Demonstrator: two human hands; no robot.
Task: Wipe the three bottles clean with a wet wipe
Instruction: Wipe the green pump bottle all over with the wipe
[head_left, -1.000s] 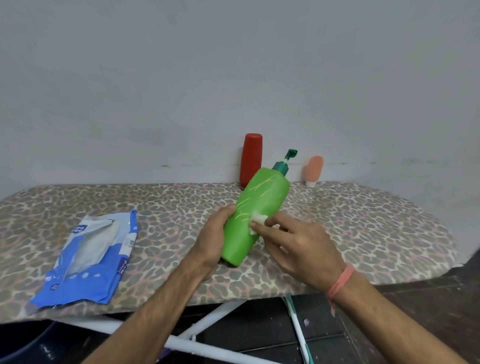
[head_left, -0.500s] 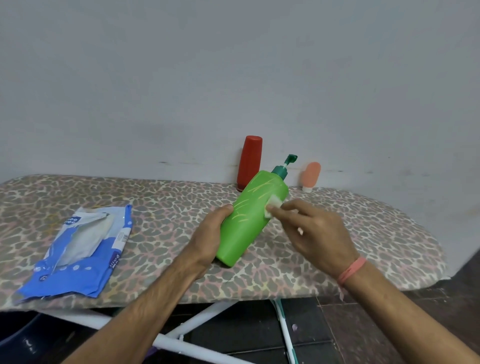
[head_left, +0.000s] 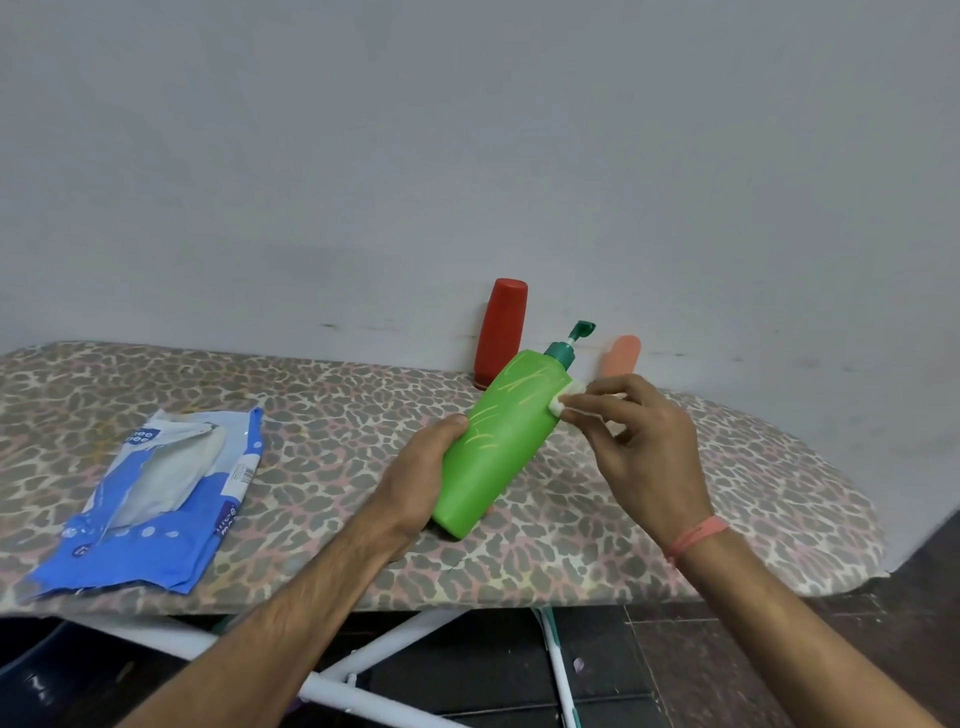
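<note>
Against a plain grey wall stood a padded ironing board (head_left: 753, 525) in a leopard-print cover, serving as the bench. Above it, the left hand (head_left: 415, 478) was wrapped around the lower half of a tall bright-green plastic pump bottle (head_left: 501, 441) with a dark-green dispenser head (head_left: 569, 345); the bottle was tilted, base toward the person and pump toward the wall. The right hand (head_left: 644, 441) pinched a small folded white wet wipe (head_left: 563, 397) between thumb and fingertips, pressed to the bottle's right shoulder just below the pump collar.

To do this step well, the wipe probably wanted long strokes along the body with firm, even pressure, the left hand turning the bottle so each face came round, including the patch under its own grip. The collar and pump neck looked likely to trap grime and deserved a pass. So small a wad might need refolding to a fresh side.

A tall red plastic bottle (head_left: 501, 332) and a small peach-coloured tube-like bottle (head_left: 621, 356) stood at the wall, apparently awaiting their turn.

At the left lay a torn-open blue-and-white wipe packet (head_left: 156, 499). Its logo seemed to read "mee mee", repeated in part near the lower edge; the finer print was too small to read. The green bottle bore only pale streak markings, no legible writing.
</note>
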